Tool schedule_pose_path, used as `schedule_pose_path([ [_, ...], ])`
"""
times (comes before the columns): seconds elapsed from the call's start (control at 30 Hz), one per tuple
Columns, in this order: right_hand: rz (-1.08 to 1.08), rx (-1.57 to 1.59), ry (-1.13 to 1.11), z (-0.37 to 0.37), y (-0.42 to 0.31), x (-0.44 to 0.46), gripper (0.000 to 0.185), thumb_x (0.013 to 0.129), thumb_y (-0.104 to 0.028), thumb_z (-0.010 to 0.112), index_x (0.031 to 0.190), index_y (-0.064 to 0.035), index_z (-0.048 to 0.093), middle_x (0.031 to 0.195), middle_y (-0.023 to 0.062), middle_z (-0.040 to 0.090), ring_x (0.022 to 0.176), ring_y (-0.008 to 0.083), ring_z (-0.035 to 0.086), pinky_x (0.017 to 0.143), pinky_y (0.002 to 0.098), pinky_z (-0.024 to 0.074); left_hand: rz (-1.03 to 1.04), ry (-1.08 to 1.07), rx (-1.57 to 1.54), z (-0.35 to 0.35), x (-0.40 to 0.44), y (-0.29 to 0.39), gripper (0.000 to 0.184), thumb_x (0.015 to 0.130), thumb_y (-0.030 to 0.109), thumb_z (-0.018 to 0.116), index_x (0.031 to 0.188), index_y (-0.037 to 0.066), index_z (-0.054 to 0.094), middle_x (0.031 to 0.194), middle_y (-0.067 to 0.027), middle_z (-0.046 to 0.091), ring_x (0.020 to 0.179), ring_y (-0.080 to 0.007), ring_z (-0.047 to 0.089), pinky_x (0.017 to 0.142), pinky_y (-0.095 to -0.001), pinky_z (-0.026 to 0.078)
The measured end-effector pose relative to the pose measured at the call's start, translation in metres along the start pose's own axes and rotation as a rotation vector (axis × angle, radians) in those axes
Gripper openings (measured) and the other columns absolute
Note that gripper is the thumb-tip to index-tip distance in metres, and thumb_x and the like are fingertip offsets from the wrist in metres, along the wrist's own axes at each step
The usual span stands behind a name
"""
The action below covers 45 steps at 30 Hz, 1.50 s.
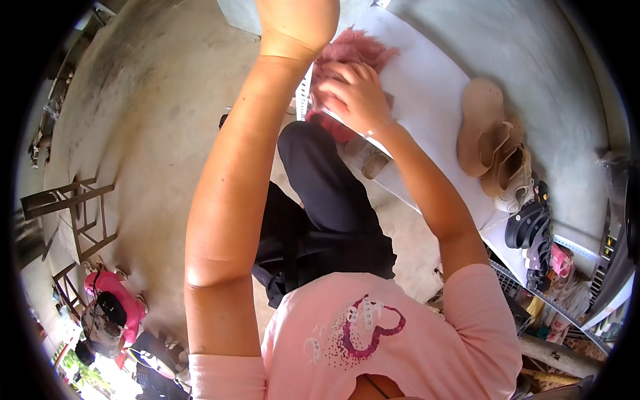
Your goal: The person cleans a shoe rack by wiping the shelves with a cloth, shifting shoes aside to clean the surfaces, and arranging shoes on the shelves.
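Note:
A crumpled pink cloth (360,50) with a fuzzy texture lies on a white shelf top (420,73). My right hand (357,97) rests on the cloth near the shelf's left edge, its fingers bent over and gripping the fabric. My left hand (298,23) is raised at the top edge of the view, just left of the cloth. Only its wrist and back show; the fingers are cut off by the frame. Below my right hand, a darker red piece of fabric (333,127) shows at the shelf's side.
Beige shoes (510,167) and dark sandals (527,227) stand along the wall side of the shelf. Some footwear (375,165) sits on a lower level. A wooden stool (80,213) is on the concrete floor (153,133) at left. A person in pink (117,303) is at lower left.

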State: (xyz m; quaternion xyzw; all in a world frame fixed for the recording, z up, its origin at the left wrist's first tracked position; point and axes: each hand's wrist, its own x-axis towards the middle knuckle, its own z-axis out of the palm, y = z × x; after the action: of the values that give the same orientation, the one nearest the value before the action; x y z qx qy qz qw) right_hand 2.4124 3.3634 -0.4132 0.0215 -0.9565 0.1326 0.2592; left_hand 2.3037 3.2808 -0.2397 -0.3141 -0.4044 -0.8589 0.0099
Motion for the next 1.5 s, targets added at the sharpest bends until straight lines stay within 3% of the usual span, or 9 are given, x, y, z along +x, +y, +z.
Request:
schedule_pose_path([
  [0.03,-0.003,0.069,0.052,-0.004,0.002,-0.011,0.015,0.073,-0.02,0.063,0.087,-0.0223,0.066,0.112,-0.0017,0.055,0.105,0.0242,0.048,0.096,0.0417,0.0317,-0.016,0.011,-0.055,-0.001,0.002,-0.003,0.042,0.099,0.041,0.033,0.067,0.014,0.039,0.06,0.0075,0.033,0.051,-0.0024,0.028,0.046,-0.0177,0.025],
  [0.27,0.176,0.085,-0.176,-0.06,-0.001,-0.054,0.016,0.071,-0.021,0.066,0.088,-0.0202,0.066,0.114,-0.0006,0.054,0.106,0.0237,0.047,0.094,0.0401,0.0319,-0.035,-0.055,-0.069,0.004,-0.004,0.015,0.042,0.098,0.045,0.031,0.07,0.015,0.039,0.061,0.0083,0.035,0.05,-0.0015,0.029,0.046,-0.0157,0.025],
  [0.5,0.196,-0.071,0.052,0.007,-0.003,0.012,0.017,0.069,-0.025,0.069,0.084,-0.0238,0.063,0.11,-0.0041,0.055,0.106,0.0225,0.047,0.089,0.0432,0.0294,-0.011,-0.092,0.012,0.003,-0.003,0.022,0.042,0.097,0.049,0.031,0.073,0.015,0.042,0.062,0.0083,0.037,0.049,-0.001,0.029,0.044,-0.0157,0.025],
  [0.6,0.175,-0.074,0.065,0.027,0.006,0.037,0.021,0.067,-0.024,0.07,0.086,-0.0229,0.061,0.107,-0.0054,0.055,0.106,0.0227,0.047,0.087,0.0444,0.0298,-0.159,0.131,0.108,0.008,-0.001,0.027,0.044,0.097,0.049,0.03,0.07,0.015,0.04,0.059,0.008,0.036,0.048,-0.0014,0.028,0.043,-0.0169,0.024],
  [0.73,0.139,-0.123,0.165,0.031,0.006,0.037,0.016,0.067,-0.024,0.07,0.082,-0.0265,0.063,0.097,-0.0072,0.055,0.101,0.0216,0.048,0.085,0.044,0.031,-0.027,0.001,0.163,0.001,-0.001,0.02,0.049,0.098,0.048,0.027,0.066,0.013,0.038,0.057,0.0071,0.034,0.047,-0.0029,0.027,0.043,-0.0193,0.023],
  [1.03,0.078,-0.016,0.04,0.004,-0.012,0.003,0.012,0.073,-0.022,0.067,0.085,-0.0199,0.065,0.106,-0.0044,0.057,0.101,0.021,0.051,0.087,0.0389,0.0334,0.07,-0.051,0.107,-0.004,0.004,0.002,0.047,0.098,0.044,0.03,0.065,0.013,0.04,0.056,0.0071,0.033,0.048,-0.0039,0.026,0.044,-0.0202,0.022],
  [1.27,0.006,0.102,-0.117,-0.036,0.001,-0.02,0.012,0.068,-0.018,0.065,0.08,-0.0187,0.065,0.105,-0.0009,0.057,0.098,0.0225,0.051,0.087,0.0375,0.034,-0.043,0.037,0.047,0.004,0.001,0.019,0.044,0.099,0.041,0.03,0.066,0.013,0.04,0.057,0.0077,0.03,0.048,-0.0037,0.025,0.044,-0.0199,0.022],
  [1.33,0.092,0.19,-0.183,-0.044,0.009,-0.026,0.009,0.066,-0.018,0.066,0.075,-0.0173,0.065,0.103,0.0003,0.059,0.098,0.0228,0.052,0.088,0.0372,0.0344,0.052,-0.138,0.053,-0.005,0.001,0.011,0.044,0.099,0.041,0.03,0.066,0.013,0.04,0.057,0.0074,0.032,0.048,-0.0038,0.025,0.044,-0.0203,0.022],
  [1.5,0.2,0.137,0.034,-0.041,0.038,-0.035,0.013,0.071,-0.026,0.067,0.081,-0.0173,0.068,0.103,0.0032,0.061,0.1,0.0257,0.053,0.085,0.0414,0.0387,0.046,-0.007,0.123,0.005,-0.001,0.012,0.044,0.099,0.041,0.03,0.066,0.013,0.041,0.057,0.0074,0.033,0.048,-0.0033,0.026,0.044,-0.0206,0.021],
])
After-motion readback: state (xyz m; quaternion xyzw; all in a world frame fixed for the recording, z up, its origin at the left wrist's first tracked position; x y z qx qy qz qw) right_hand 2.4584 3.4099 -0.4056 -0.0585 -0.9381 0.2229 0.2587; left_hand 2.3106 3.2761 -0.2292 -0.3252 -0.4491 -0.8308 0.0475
